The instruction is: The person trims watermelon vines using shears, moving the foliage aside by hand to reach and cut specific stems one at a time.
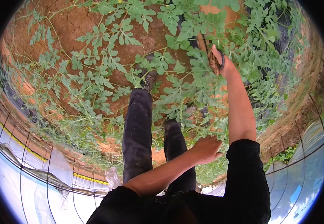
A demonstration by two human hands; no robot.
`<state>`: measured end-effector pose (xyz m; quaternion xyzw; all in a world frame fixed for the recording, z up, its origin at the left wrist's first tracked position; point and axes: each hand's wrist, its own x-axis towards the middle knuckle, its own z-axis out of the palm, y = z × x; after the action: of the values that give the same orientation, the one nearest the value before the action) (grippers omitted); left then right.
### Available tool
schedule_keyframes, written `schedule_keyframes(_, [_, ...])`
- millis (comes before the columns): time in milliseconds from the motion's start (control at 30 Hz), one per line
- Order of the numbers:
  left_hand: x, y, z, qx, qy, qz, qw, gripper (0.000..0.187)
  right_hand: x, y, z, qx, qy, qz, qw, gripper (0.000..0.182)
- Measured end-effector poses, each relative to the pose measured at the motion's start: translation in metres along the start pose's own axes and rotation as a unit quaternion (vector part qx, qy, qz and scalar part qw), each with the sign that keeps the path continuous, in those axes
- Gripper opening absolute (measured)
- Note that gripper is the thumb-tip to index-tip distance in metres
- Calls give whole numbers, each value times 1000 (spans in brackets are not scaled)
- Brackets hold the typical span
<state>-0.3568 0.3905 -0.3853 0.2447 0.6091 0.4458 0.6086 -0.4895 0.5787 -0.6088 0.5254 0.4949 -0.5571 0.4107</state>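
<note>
My right hand [220, 62] reaches forward among the vines, its fingers wrapped round a pair of scissors with dark handles [222, 59]. The scissors' far end points away from me, partly lost among the leaves. Watermelon vines [203, 61] with deeply lobed leaves surround this hand. Across my body, near my right knee, is my left hand [206, 150]. Its fingers are curled in, the back of the hand faces me, and whatever may be inside them is hidden.
Vines [94, 86] sprawl over cracked brown soil [72, 37]. My dark boot [149, 78] stands among the stems. Black plastic sheeting [281, 41] lies under the right-hand plants. A metal frame with plastic film [307, 149] curves round the edges of the view.
</note>
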Motion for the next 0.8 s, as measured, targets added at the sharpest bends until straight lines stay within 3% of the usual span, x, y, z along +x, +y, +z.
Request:
schedule_keyframes(300, [0, -1, 2, 3, -3, 4, 1000, 38, 22, -11, -10, -33, 18, 23, 999, 73])
schedule_keyframes(433, [0, -1, 2, 4, -9, 6, 1000, 38, 8, -19, -12, -40, -19, 42, 998, 66])
schedule_keyframes(500, [-1, -3, 2, 5, -3, 10, 1000, 37, 3, -16, -5, -37, 54, 7, 998, 68])
schedule_keyframes(600, [-2, -3, 3, 8, 5, 11, 1000, 37, 5, -9, -6, -54, 72, 10, 996, 70])
schedule_keyframes(800, [-3, -1, 2, 11, -2, 3, 1000, 38, 3, -3, -14, -40, 31, 10, 999, 62])
